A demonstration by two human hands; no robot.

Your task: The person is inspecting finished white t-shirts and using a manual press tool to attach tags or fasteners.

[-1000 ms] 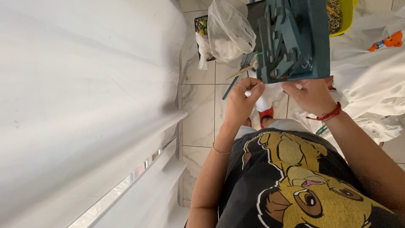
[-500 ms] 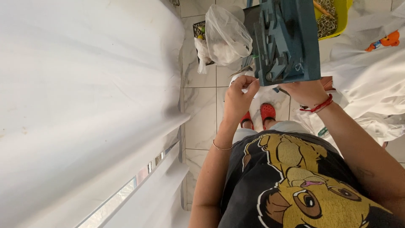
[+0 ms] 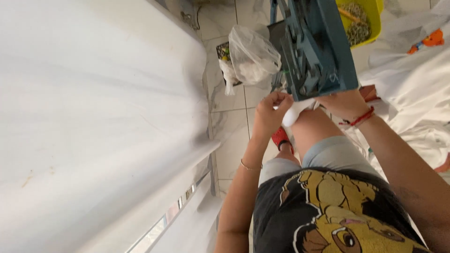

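Both forearms are stretched forward under the teal metal device (image 3: 314,47). A white cloth (image 3: 296,110) is pinched in the closed left grip (image 3: 271,112) and right grip (image 3: 344,103), just below it. Since earlier, the hands have been raised closer to the device.

- Bright daylight fills the scene; it looks to come through the pale curtain (image 3: 93,107) on the left, which is washed out almost to plain white.
- The curtain's folds look soft and smeared, with little detail.
- The tiled floor (image 3: 229,136) carries a mild sheen and only faint, soft shadows.
- The underside of the teal machine (image 3: 314,47) is dark against the bright surroundings.
- The left hand (image 3: 269,112) and right hand (image 3: 344,100) are slightly blurred.
- The white cloth (image 3: 417,84) on the right is near overexposed.
- The printed shirt (image 3: 337,215) nearest the camera is fairly sharp.
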